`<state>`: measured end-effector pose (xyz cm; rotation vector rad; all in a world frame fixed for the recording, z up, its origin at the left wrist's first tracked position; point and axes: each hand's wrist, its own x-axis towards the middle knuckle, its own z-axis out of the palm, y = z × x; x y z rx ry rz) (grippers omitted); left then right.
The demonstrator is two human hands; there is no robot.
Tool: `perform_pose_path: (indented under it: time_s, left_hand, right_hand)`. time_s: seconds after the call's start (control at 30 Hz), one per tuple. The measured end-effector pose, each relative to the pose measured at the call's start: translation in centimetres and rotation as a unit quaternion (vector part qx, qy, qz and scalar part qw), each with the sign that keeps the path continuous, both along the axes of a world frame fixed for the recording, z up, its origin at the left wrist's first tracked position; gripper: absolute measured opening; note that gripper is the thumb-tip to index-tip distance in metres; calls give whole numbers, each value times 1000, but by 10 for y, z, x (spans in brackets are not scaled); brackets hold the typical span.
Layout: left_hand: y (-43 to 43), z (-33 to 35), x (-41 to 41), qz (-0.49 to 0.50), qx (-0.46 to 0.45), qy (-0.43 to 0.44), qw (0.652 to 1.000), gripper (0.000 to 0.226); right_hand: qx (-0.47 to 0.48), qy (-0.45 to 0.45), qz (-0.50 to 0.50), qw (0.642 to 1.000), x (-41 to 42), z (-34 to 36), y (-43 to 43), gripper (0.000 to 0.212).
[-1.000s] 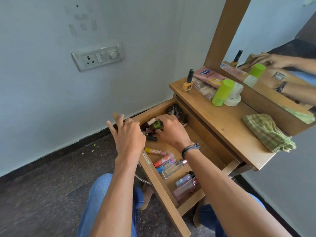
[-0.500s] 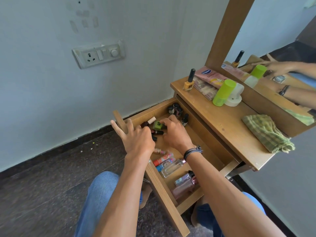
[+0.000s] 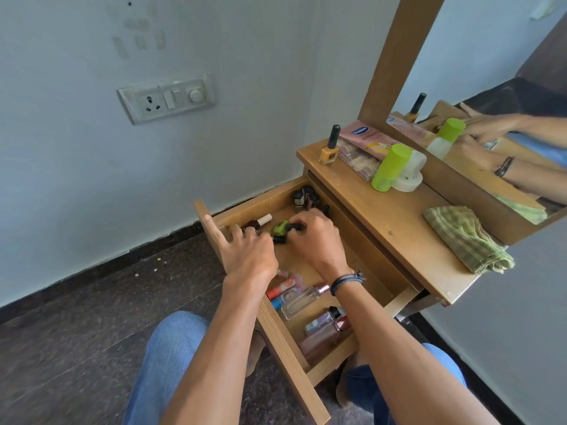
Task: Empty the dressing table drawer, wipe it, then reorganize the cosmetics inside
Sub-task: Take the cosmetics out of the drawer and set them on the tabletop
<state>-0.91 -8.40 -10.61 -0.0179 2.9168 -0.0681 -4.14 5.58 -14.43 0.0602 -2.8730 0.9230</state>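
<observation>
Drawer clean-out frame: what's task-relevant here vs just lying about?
Job: drawer, green bottle pinched by the right hand, left hand, upright nail polishes, perfume bottles, checked cloth.
Lying about: wall socket plate, mirror, white roll.

upright polish bottles (image 3: 303, 196) crowd the far corner of the drawer (image 3: 287, 348) — the tabletop (image 3: 383, 222) edge stands just beside them. perfume bottles (image 3: 325, 332) fill the near end; i see bare wood between.

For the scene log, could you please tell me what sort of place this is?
Probably a dressing corner in a home: a wooden dressing table with a mirror, its open drawer holding nail polishes and perfume bottles, and a wall switchboard.
</observation>
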Motion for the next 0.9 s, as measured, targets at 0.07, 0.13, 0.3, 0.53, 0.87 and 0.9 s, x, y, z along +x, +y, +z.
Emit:
perform_pose_path:
  time_s: [0.07,0.13,0.3,0.53,0.87,0.9]
  left_hand:
    - [2,2,1,1,-14,-5,1000,35]
    - [3,3,0,2,-20,-18,1000,37]
    - [7,1,-3,0,-25,-24,999,37]
    - [9,-3,-4,-37,-47,-32,998,54]
    - [9,-5,-6,-51,-45,-47,997,56]
    - [9,-5,-6,-51,-40,-49,997,56]
  right_hand:
    - [-15,14,-4,1000,-1,14,4,19]
    - [-32,24,-7,999,-3,32,10,18]
    - [-101,118,-67,986,-18,87,30,12]
    - [-118,187,-133,966,-54,114,58,10]
    - [-107,179,-137,969,-67,98,59,15]
    - [-107,180,-135,968,-67,97,58,17]
